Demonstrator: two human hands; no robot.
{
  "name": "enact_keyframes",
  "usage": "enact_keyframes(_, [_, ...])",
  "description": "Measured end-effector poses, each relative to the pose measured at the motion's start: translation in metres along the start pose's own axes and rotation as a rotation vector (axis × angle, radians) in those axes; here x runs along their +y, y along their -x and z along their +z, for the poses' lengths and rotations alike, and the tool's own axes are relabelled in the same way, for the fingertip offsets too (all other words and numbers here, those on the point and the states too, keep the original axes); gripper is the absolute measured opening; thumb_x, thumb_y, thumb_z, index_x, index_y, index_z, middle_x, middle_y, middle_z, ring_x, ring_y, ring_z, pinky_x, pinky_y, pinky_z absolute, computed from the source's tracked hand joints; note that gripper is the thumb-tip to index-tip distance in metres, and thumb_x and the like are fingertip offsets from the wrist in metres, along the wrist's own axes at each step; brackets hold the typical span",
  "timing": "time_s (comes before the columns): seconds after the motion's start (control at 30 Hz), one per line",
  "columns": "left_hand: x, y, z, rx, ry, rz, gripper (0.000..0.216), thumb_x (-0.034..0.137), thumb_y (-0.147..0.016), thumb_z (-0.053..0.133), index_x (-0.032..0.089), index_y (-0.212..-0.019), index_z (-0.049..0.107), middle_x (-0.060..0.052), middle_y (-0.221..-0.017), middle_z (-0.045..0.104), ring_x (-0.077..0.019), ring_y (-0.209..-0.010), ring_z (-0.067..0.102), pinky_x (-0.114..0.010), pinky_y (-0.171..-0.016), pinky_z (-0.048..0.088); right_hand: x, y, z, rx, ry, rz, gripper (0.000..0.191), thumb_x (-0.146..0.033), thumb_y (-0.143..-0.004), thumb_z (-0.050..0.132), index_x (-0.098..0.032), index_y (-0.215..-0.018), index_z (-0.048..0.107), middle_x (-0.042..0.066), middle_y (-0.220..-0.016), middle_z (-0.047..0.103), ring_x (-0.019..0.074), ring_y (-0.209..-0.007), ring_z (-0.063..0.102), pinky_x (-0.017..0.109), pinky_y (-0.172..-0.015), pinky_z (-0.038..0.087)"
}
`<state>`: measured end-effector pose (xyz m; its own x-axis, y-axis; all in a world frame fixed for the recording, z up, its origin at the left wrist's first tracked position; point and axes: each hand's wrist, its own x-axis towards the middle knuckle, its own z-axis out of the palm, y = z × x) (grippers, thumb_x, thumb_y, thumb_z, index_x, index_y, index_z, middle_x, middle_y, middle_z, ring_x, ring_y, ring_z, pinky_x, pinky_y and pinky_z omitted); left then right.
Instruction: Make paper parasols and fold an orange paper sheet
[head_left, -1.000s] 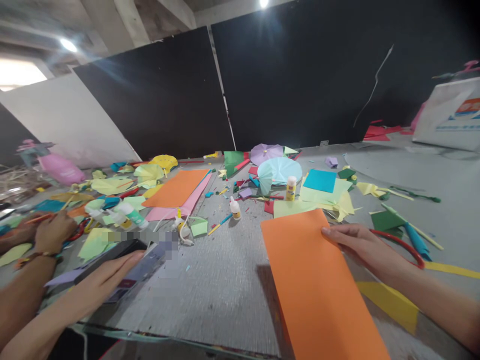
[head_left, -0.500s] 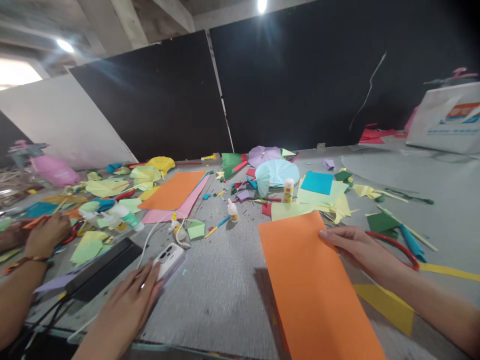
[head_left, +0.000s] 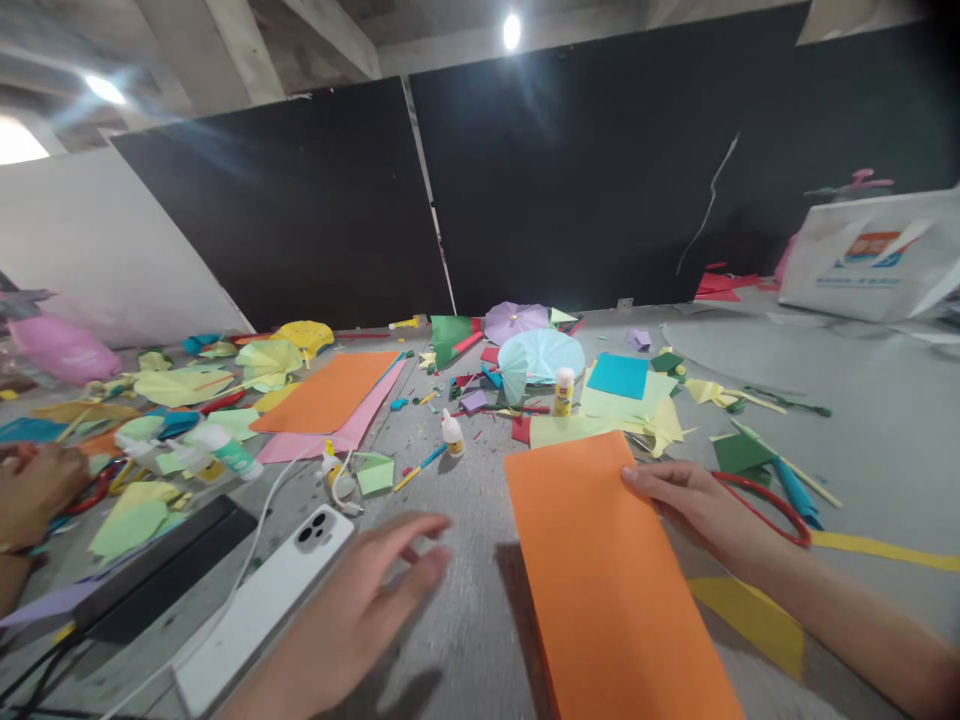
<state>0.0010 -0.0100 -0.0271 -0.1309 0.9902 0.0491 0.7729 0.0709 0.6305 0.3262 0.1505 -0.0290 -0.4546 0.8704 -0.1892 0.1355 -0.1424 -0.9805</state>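
Observation:
Between thumb and fingers, my right hand grips the upper right edge of an orange sheet of paper, which seems folded and is raised off the table. My left hand is in the air just right of a white phone, fingers apart and holding nothing. The phone lies with its cameras up. Red-handled scissors rest beside my right wrist, partly hidden by it. Below that forearm a yellow paper piece lies on the table.
Small glue bottle and glue stick stand mid-table. Behind them are paper fans and scraps. Orange and pink sheets lie left of centre. A black box with cables sits left. Another person's hand works at far left.
My left hand has let go of the phone and moved right towards the orange paper. The phone now lies lower on the table. My right hand still grips the orange sheet.

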Motion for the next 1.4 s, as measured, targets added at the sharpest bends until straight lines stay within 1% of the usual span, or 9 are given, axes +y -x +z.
enact_keyframes(0.1, [0.041, -0.040, 0.043, -0.340, 0.549, -0.058, 0.052, 0.063, -0.090, 0.054, 0.019, -0.114, 0.066, -0.011, -0.102, 0.072, -0.0214, -0.080, 0.072, -0.025, -0.053, 0.056, 0.004, -0.002, -0.003, -0.005, -0.014, -0.001, 0.050, -0.067, -0.067, 0.081, -0.018, -0.073, 0.079, 0.007, -0.077, 0.074, 0.0236, -0.073, 0.067, 0.033, -0.064, 0.051])
enact_keyframes(0.2, [0.051, -0.075, 0.077, -0.449, 0.760, -0.118, 0.048, 0.062, -0.083, 0.065, 0.015, -0.086, 0.064, -0.003, -0.067, 0.064, -0.0094, -0.042, 0.053, -0.018, -0.034, 0.035, 0.009, -0.006, -0.007, 0.026, -0.014, 0.002, 0.050, -0.067, -0.071, 0.080, -0.018, -0.077, 0.080, 0.008, -0.080, 0.076, 0.0256, -0.076, 0.068, 0.035, -0.066, 0.052])
enact_keyframes(0.33, [0.039, -0.090, 0.092, -0.411, 0.862, -0.130, 0.047, 0.061, -0.077, 0.071, 0.014, -0.076, 0.061, 0.003, -0.051, 0.055, -0.0065, -0.034, 0.046, -0.017, -0.032, 0.026, 0.015, -0.010, -0.007, 0.038, -0.048, -0.021, 0.044, -0.062, -0.074, 0.080, -0.019, -0.081, 0.081, 0.008, -0.088, 0.077, 0.0236, -0.080, 0.067, 0.033, -0.072, 0.053])
enact_keyframes(0.57, [0.032, -0.079, 0.079, -0.244, 0.937, -0.100, 0.046, 0.054, -0.079, 0.074, 0.011, -0.094, 0.067, 0.002, -0.061, 0.061, -0.0053, -0.035, 0.046, -0.017, -0.034, 0.032, 0.016, -0.010, 0.000, -0.062, 0.002, -0.050, 0.043, -0.061, -0.079, 0.077, -0.018, -0.075, 0.080, 0.006, -0.078, 0.074, 0.0235, -0.080, 0.066, 0.034, -0.075, 0.051])
enact_keyframes(0.7, [0.037, -0.079, 0.078, -0.186, 0.941, -0.073, 0.044, 0.054, -0.079, 0.075, 0.012, -0.089, 0.068, 0.003, -0.057, 0.059, -0.0058, -0.035, 0.045, -0.017, -0.034, 0.031, 0.014, -0.008, -0.001, -0.063, 0.028, -0.062, 0.041, -0.061, -0.080, 0.076, -0.020, -0.078, 0.079, 0.005, -0.083, 0.074, 0.0245, -0.087, 0.066, 0.037, -0.084, 0.050])
enact_keyframes(0.93, [0.041, -0.079, 0.076, -0.114, 0.996, -0.089, 0.045, 0.055, -0.071, 0.081, 0.013, -0.076, 0.066, 0.004, -0.055, 0.055, -0.0047, -0.038, 0.040, -0.018, -0.036, 0.026, 0.012, -0.004, -0.001, -0.081, 0.178, -0.124, 0.050, -0.066, -0.081, 0.070, -0.019, -0.065, 0.069, 0.001, -0.068, 0.060, 0.0185, -0.070, 0.054, 0.033, -0.071, 0.045])
enact_keyframes(1.1, [0.040, -0.079, 0.077, -0.080, 1.021, -0.081, 0.044, 0.055, -0.069, 0.082, 0.014, -0.078, 0.067, -0.001, -0.068, 0.065, -0.0097, -0.053, 0.055, -0.019, -0.045, 0.039, 0.008, -0.002, -0.003, -0.180, 0.224, -0.079, 0.052, -0.068, -0.080, 0.069, -0.019, -0.063, 0.070, -0.001, -0.063, 0.057, 0.0169, -0.065, 0.049, 0.033, -0.068, 0.044])
enact_keyframes(1.23, [0.039, -0.079, 0.078, -0.057, 0.963, -0.067, 0.044, 0.056, -0.073, 0.078, 0.015, -0.072, 0.063, 0.004, -0.055, 0.055, -0.0059, -0.038, 0.041, -0.019, -0.036, 0.029, 0.006, -0.001, -0.005, -0.213, 0.240, -0.088, 0.052, -0.064, -0.084, 0.067, -0.019, -0.060, 0.068, -0.002, -0.061, 0.051, 0.0147, -0.063, 0.045, 0.031, -0.066, 0.040])
enact_keyframes(1.4, [0.036, -0.080, 0.077, -0.069, 0.986, -0.053, 0.042, 0.054, -0.074, 0.078, 0.014, -0.077, 0.065, 0.003, -0.059, 0.058, -0.0063, -0.038, 0.045, -0.018, -0.035, 0.035, 0.005, -0.002, -0.005, -0.259, 0.217, -0.099, 0.050, -0.064, -0.084, 0.068, -0.019, -0.064, 0.070, -0.001, -0.064, 0.056, 0.0160, -0.066, 0.049, 0.031, -0.069, 0.042])
